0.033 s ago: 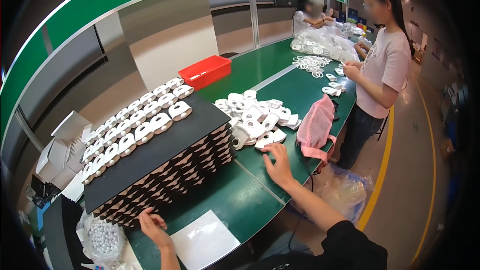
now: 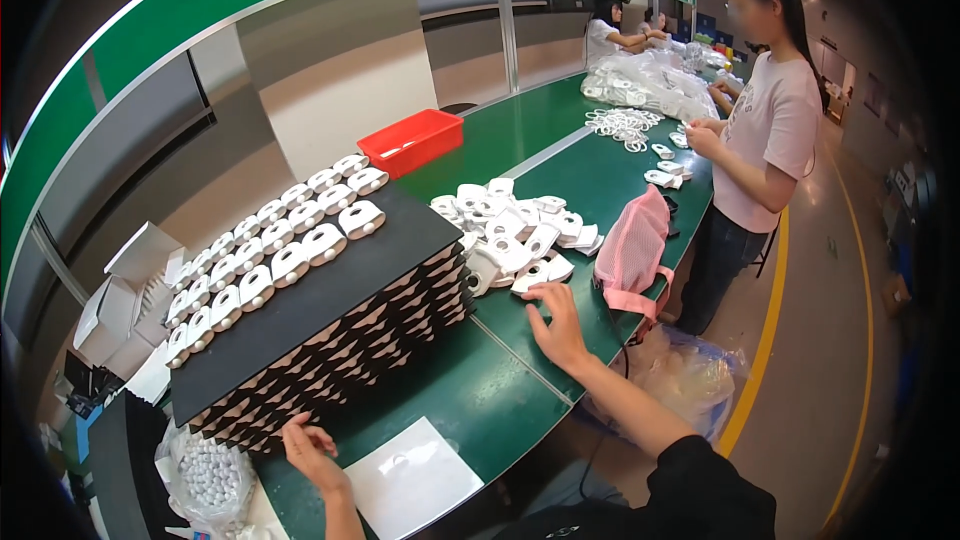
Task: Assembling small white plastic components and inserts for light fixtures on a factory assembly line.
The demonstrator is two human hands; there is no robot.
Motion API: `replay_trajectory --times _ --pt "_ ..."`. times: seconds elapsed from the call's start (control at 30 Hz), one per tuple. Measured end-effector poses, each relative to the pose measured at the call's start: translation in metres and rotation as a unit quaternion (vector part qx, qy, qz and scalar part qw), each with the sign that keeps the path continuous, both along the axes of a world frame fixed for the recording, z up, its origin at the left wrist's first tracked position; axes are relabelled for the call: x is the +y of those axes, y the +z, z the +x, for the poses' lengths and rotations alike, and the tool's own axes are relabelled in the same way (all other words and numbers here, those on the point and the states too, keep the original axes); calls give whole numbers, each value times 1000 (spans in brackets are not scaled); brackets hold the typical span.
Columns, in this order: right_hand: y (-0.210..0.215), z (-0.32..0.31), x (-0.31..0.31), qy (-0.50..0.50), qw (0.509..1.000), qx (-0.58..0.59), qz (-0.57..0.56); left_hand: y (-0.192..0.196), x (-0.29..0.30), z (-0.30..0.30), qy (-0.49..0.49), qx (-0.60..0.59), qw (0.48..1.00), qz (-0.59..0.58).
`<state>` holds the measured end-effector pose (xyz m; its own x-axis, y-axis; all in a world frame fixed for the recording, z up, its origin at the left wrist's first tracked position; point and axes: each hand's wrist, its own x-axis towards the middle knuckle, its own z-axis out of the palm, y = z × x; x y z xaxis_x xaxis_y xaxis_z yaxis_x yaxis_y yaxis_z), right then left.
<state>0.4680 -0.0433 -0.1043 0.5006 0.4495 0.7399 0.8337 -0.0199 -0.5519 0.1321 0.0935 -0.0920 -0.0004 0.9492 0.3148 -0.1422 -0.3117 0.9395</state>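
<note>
My right hand (image 2: pixel 556 324) reaches out over the green table (image 2: pixel 460 395), fingers spread, touching the near edge of a heap of white plastic parts (image 2: pixel 515 237). My left hand (image 2: pixel 311 450) rests on the table, fingers curled, beside the front corner of a tall stack of black trays (image 2: pixel 330 335). Rows of white parts (image 2: pixel 270 252) lie along the far side of the top tray. A white sheet (image 2: pixel 412 480) lies flat just right of my left hand.
A pink mesh bag (image 2: pixel 633 252) hangs over the table's right edge. A red bin (image 2: pixel 411 140) stands behind the stack. A person in a pink shirt (image 2: pixel 765 135) works at the table further along. A bag of small white pieces (image 2: pixel 208 475) sits at lower left.
</note>
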Motion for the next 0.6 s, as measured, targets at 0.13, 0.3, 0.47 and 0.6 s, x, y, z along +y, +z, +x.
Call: replay_trajectory --times 0.13,0.3,0.47,0.6 --pt "12 14 24 30 999 -37 -7 2 -3 0 -4 20 1000 8" --pt "31 44 70 -1 998 4 -67 -2 -3 4 -15 44 999 5" --pt "36 60 93 14 980 8 -199 -1 -1 -2 5 44 999 -1" --pt "52 74 78 -18 969 60 -239 -1 0 -3 7 46 999 -7"
